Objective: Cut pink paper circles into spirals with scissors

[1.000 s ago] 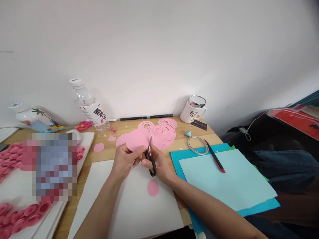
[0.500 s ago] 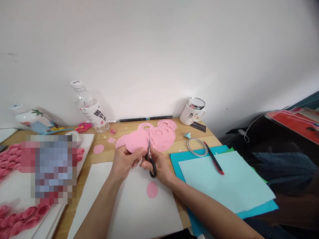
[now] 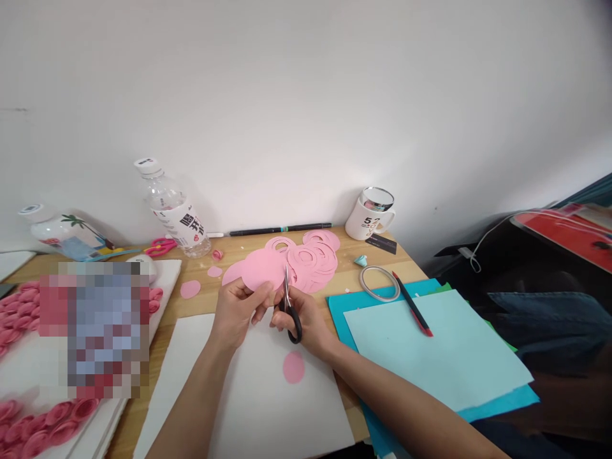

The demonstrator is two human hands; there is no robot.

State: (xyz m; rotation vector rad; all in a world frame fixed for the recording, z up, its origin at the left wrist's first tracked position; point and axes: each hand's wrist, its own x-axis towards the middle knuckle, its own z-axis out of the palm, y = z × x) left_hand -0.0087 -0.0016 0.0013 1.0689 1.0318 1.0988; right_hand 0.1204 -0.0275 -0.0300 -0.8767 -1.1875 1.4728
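My left hand (image 3: 241, 309) pinches the lower edge of a round pink paper piece (image 3: 262, 268) between thumb and fingers. In my right hand (image 3: 306, 319) is a pair of scissors (image 3: 293, 322) with black handles, its blades pointing up at the paper's right edge. Whether the blades are fully closed is hard to see. Behind the hands lies a heap of pink paper spirals and rings (image 3: 313, 258). On the white board (image 3: 258, 401) under my wrists rests a small pink paper circle (image 3: 293, 367).
Paper sheets (image 3: 430, 357), a black-and-red pen (image 3: 414, 306) and a tape roll (image 3: 379, 284) lie right. A mug (image 3: 369, 215) and a water bottle (image 3: 174, 213) stand at the wall. Rolled pink paper flowers (image 3: 52, 421) sit on a board at left, beside a blurred patch.
Hands, paper and scissors are nearly where they were; the scissor blades look slightly closer together. The whole view has shifted a little.
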